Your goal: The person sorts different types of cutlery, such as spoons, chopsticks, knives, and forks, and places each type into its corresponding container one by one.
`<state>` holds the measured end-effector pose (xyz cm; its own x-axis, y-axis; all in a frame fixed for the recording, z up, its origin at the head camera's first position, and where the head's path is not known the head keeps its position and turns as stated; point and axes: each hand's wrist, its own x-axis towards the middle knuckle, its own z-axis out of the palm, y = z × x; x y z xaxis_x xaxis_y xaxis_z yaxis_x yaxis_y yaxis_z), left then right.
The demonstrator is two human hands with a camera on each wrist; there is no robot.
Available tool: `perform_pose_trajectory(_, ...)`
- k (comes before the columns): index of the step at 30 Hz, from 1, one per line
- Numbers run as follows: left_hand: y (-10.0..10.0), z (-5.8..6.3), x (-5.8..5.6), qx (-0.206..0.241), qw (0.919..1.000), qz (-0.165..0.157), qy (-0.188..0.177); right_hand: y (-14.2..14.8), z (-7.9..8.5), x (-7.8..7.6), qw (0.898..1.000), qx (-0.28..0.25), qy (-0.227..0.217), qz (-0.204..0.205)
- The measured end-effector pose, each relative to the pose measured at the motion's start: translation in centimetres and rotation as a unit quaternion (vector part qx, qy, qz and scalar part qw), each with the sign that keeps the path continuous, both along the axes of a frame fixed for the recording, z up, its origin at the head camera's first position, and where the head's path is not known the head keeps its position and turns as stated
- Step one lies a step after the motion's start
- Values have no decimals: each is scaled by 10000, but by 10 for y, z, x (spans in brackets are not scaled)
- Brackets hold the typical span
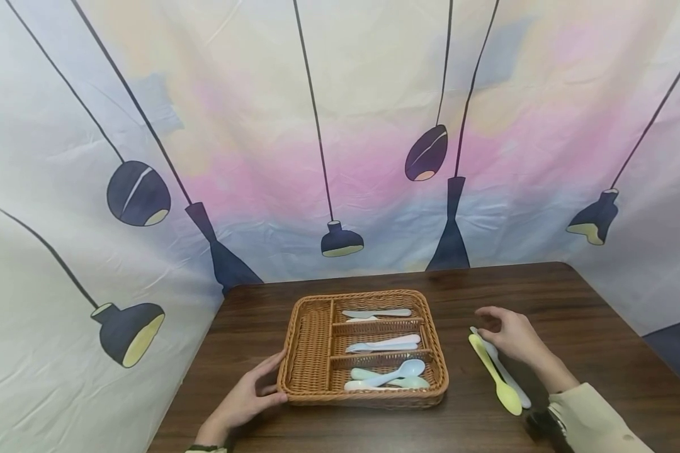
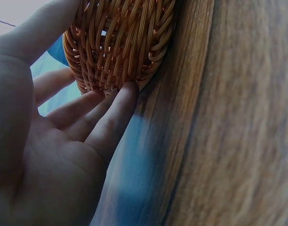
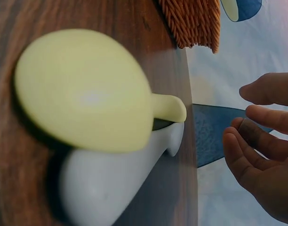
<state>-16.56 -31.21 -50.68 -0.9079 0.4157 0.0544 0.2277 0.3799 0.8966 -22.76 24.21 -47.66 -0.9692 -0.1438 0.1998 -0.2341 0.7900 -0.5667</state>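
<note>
A brown wicker cutlery basket (image 1: 311,397) stands on the table. At its left front corner my left hand (image 1: 243,397) rests against the outer wall, thumb and fingers stretched along it; the left wrist view shows the fingertips touching the weave (image 2: 120,42). My right hand (image 1: 510,333) hovers over the far end of a yellow spoon (image 1: 490,368) and a pale grey utensil (image 1: 515,387) lying beside it. Its fingers (image 3: 236,150) are loosely bent, with nothing between them. In the right wrist view the yellow spoon's bowl (image 3: 83,89) overlaps the grey piece (image 3: 111,181).
The basket's back compartment has a pale knife (image 1: 376,313), the middle one pale forks (image 1: 382,345). In front lie a light blue spoon (image 1: 412,368), a mint green spoon (image 1: 416,382) and a whitish piece. A lamp-printed cloth (image 1: 374,157) hangs behind the dark wooden table (image 1: 249,352).
</note>
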Motion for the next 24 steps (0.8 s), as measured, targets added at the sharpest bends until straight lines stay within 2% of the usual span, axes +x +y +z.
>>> perform_pose_trajectory(6, 0, -1, -1, 13, 10000, -6, 58, 5, -4, 5, 9995, 41, -306, 0)
perform_pose_trajectory(13, -1, -2, 0, -6, 10000, 43, -15, 10, -11, 10, 9995, 90, -295, -48)
perform_pose_trajectory(20, 0, -1, 0, -15, 10000, 38, -15, 15, -19, 16, 9977, 140, -654, -81)
perform_pose_trajectory(24, 0, -1, 1, -19, 10000, 56, -38, 15, -20, 15, 9977, 137, -655, -125)
